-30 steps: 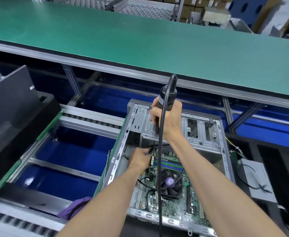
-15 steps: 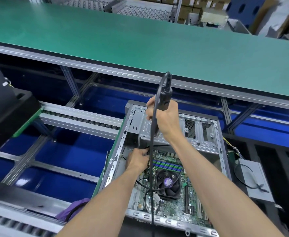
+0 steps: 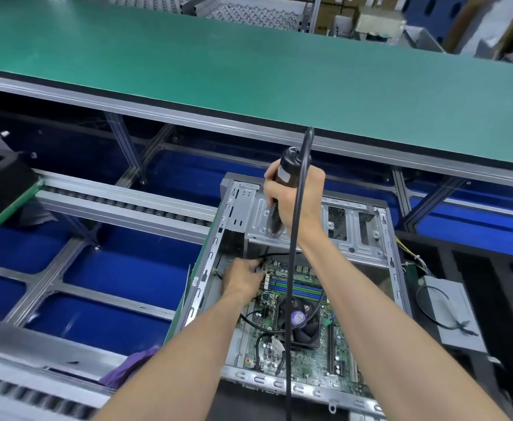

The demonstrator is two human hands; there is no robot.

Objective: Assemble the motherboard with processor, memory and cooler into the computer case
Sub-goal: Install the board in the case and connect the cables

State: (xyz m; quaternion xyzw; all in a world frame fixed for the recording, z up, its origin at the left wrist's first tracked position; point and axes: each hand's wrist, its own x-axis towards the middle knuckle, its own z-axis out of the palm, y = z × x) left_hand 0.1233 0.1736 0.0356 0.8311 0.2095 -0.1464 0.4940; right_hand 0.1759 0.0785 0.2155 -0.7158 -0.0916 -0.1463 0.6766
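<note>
Fingers (image 3: 275, 189) of the right hand (image 3: 299, 202) grip the screwdriver (image 3: 284, 189) above the motherboard (image 3: 304, 354); left unclear.

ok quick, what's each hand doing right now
left hand: fingers curled at the motherboard's far left corner, by a black cable; grip cannot be told
right hand: holding the electric screwdriver upright

1. The computer case (image 3: 370, 256) lies open below both hands, with the motherboard (image 3: 307, 357) inside it.
2. The left hand (image 3: 243, 279) reaches into the case at the motherboard's far left corner.
3. The right hand (image 3: 299, 202) is above and beyond the left hand, around an upright screwdriver (image 3: 285, 183).
4. The cooler fan (image 3: 299, 322) sits on the motherboard, nearer than the left hand and to its right.
5. The workbench (image 3: 249, 71) runs beyond both hands.
</note>
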